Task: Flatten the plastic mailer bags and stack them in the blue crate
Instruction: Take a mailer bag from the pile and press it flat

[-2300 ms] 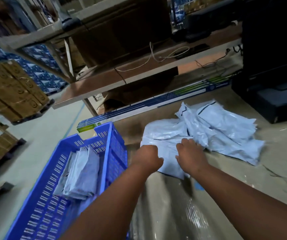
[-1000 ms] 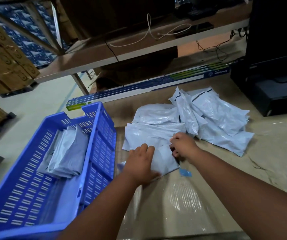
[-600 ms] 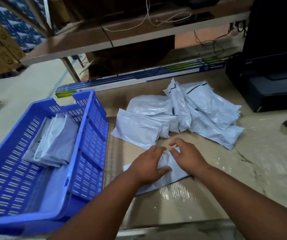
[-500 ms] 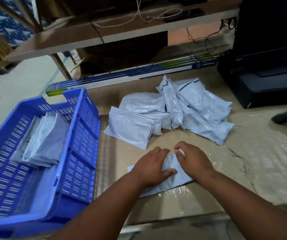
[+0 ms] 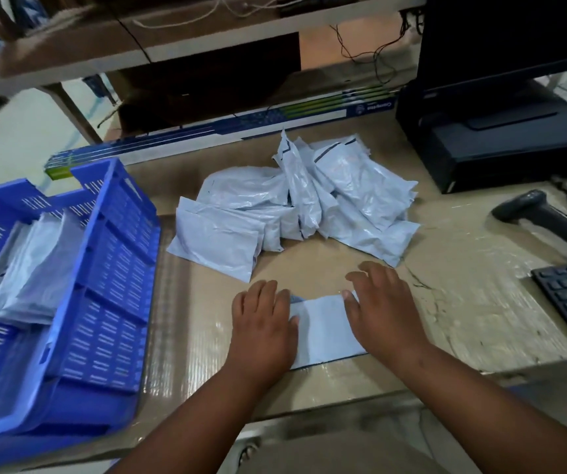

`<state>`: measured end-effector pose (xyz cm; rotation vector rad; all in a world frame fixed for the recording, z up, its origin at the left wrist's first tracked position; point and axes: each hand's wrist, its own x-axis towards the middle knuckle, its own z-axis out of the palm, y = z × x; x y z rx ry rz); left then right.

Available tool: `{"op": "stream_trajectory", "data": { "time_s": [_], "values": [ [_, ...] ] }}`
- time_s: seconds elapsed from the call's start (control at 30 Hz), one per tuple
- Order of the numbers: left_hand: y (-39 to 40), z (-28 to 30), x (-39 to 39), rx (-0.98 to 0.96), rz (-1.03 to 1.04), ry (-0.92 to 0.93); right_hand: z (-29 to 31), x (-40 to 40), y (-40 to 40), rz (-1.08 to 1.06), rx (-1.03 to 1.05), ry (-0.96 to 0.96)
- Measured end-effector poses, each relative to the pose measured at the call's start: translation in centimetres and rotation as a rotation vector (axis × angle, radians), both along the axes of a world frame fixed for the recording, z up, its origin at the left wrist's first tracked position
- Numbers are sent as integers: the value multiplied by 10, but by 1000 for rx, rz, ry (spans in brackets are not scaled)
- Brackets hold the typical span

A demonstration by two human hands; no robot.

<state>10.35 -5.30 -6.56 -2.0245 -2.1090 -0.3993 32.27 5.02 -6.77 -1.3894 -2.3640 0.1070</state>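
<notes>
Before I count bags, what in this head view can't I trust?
- Mailer being flattened: ends hidden under left hand and right hand.
- Loose pile: overlapping bags, count unclear.
- Crate stack: layers hidden; blue crate cut off at the left edge.

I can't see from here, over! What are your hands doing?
Both hands, left and right, flat on one mailer. Pile waiting behind. Blue crate partly stacked. Nothing in the way.

Two bare forearms, left hand (image 5: 263, 323) and right hand (image 5: 382, 311) ungloved, sleeveless.
</notes>
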Motion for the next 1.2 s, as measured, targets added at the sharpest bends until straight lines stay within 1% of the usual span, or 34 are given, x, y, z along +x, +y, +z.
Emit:
{"op": "stream_trajectory", "data": {
  "time_s": [0.07, 0.1, 0.17, 0.2, 0.3, 0.4, 0.47, 0.77, 0.87, 0.97, 1.03, 1.1, 1.13, 1.2],
  "values": [
    [-2, -2, 13, 50, -108, -61, 2, 2, -9, 140, 11, -35],
    [-3, -7, 22, 54, -170, -92, -1, 4, -15, 221, -3, -83],
    [-2, -19, 41, -19, -259, -155, -10, 7, -25, 357, -50, -211],
    [-1, -23, 48, -76, -270, -186, -15, 9, -28, 384, -77, -262],
    [1, -29, 54, -186, -212, -204, -23, 14, -28, 351, -147, -303],
    [-2, -32, 53, -206, -185, -113, -23, 13, -27, 348, -179, -297],
    [-3, -32, 54, -221, -164, -86, -24, 13, -26, 356, -193, -292],
    [-1, -35, 55, -240, -163, -110, -20, 11, -25, 359, -236, -283],
    [-2, -35, 54, -278, -154, -111, -18, 12, -21, 374, -270, -290],
    [-4, -28, 52, -310, -93, -130, -10, 13, -18, 374, -310, -290],
    [-7, -19, 48, -289, -44, -129, -1, 9, -16, 359, -260, -278],
    [-8, -13, 44, -247, -37, -99, 8, -2, -14, 373, -182, -256],
    [-6, -12, 42, -242, -44, -93, 10, -10, -12, 387, -169, -241],
    [-4, -15, 39, -259, -51, -101, 7, -25, -7, 412, -207, -228]
  ]
}}
